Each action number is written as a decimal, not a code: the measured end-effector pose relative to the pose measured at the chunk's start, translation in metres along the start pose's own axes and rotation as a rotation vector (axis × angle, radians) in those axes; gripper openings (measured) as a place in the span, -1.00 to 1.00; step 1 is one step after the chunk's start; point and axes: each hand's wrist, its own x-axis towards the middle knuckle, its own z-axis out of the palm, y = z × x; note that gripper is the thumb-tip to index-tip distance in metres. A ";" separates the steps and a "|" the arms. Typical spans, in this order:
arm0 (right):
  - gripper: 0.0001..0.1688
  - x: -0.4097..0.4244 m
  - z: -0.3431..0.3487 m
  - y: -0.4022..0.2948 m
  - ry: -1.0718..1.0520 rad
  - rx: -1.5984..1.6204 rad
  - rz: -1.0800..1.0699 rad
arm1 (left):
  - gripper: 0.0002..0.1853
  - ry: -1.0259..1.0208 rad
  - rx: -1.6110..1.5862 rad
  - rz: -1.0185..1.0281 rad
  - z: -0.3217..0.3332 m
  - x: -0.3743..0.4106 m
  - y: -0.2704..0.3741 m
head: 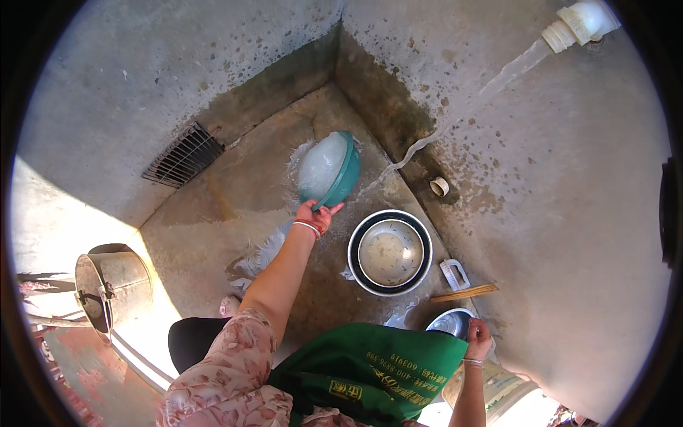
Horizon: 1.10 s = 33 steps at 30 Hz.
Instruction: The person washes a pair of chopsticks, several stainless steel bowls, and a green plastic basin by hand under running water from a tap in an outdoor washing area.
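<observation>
My left hand grips the rim of a teal plastic basin, which is tipped on its side with water pouring out to the left onto the wet floor. Just right of it, a steel bowl of cloudy water with small dark bits sits inside a larger, dark-banded basin. My right hand is low at the right, fingers curled, beside the edge of the green apron and a metal bowl; whether it pinches the apron is unclear.
Water streams from a white plastic pipe at upper right. A pipe stub protrudes from the wall. A scrub brush and thin sticks lie by the right wall. A drain grate is at left, above a metal bucket.
</observation>
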 end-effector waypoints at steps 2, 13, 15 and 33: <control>-0.83 0.027 0.011 -0.065 -0.118 0.185 0.290 | -0.50 -0.045 -0.032 -0.021 -0.013 -0.007 0.001; -0.84 0.080 0.196 0.003 -0.834 0.311 0.849 | -0.52 -0.056 0.188 0.313 -0.026 -0.082 0.039; -0.84 0.090 0.220 -0.012 -0.915 0.454 0.824 | -0.53 -0.012 0.166 0.399 -0.038 -0.100 0.050; -0.69 0.129 0.186 -0.207 -1.153 0.696 0.547 | -0.71 -0.443 -0.198 0.430 -0.036 -0.148 0.056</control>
